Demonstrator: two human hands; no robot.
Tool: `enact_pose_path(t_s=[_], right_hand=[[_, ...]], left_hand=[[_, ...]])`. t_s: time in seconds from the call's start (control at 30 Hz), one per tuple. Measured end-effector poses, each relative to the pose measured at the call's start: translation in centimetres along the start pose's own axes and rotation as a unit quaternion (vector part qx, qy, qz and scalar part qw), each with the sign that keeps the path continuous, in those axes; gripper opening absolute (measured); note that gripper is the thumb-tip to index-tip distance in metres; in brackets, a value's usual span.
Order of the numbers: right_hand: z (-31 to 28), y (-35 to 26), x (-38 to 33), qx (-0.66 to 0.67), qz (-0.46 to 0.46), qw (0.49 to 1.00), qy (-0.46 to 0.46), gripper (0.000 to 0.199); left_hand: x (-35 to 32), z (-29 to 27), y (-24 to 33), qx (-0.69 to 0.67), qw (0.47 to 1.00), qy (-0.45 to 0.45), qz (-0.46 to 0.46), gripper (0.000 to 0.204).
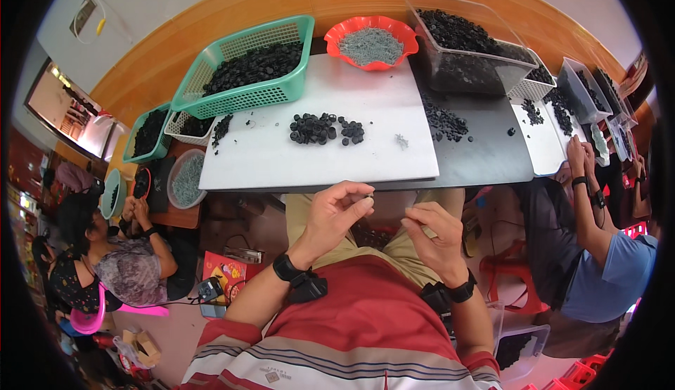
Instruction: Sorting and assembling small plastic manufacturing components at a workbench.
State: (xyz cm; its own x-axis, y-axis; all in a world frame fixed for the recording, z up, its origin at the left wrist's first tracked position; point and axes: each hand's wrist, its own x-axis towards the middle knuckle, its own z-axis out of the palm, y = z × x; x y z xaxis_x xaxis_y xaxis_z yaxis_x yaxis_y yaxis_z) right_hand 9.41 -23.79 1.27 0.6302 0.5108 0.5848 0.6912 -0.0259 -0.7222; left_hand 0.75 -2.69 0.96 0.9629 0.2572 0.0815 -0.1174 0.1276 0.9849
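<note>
Just off the front edge of the white board (246, 168), above my lap, my left hand (334, 214) pinches a small dark piece (370, 196) between thumb and forefinger. To its right, and apart from it, my right hand (437, 234) has its thumb and fingertips drawn together. Whatever may be in that pinch is too small to make out. On the board lie a heap of short black round caps (311, 129) and a smaller cluster of caps (351, 132) beside it. A little pile of thin grey pins (401, 141) rests farther right.
Behind the board stand a green basket (246, 97) of black parts, a red scalloped bowl (365, 64) of grey pins and a clear bin (464, 77) of black parts. Loose black parts (446, 124) lie on the dark tabletop. People work at both sides.
</note>
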Motion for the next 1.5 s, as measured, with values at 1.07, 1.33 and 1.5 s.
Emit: enact_pose_path(t_s=[1.07,1.33,1.5], right_hand=[[-2.1,-2.6,-0.8,0.059,-0.1,0.986,0.121,0.029],[-2.4,-2.4,-1.3,0.062,-0.109,0.98,0.153,0.029],[-2.5,-1.9,-1.5,0.037,-0.115,0.979,0.162,0.029]], left_hand=[[-0.9,6.9,3.5,-0.283,0.94,-0.12,-0.145,0.015],[-0.6,7.8,3.5,-0.333,0.915,-0.148,-0.174,0.013],[-0.6,8.4,3.8,-0.34,0.911,-0.132,-0.191,0.015]])
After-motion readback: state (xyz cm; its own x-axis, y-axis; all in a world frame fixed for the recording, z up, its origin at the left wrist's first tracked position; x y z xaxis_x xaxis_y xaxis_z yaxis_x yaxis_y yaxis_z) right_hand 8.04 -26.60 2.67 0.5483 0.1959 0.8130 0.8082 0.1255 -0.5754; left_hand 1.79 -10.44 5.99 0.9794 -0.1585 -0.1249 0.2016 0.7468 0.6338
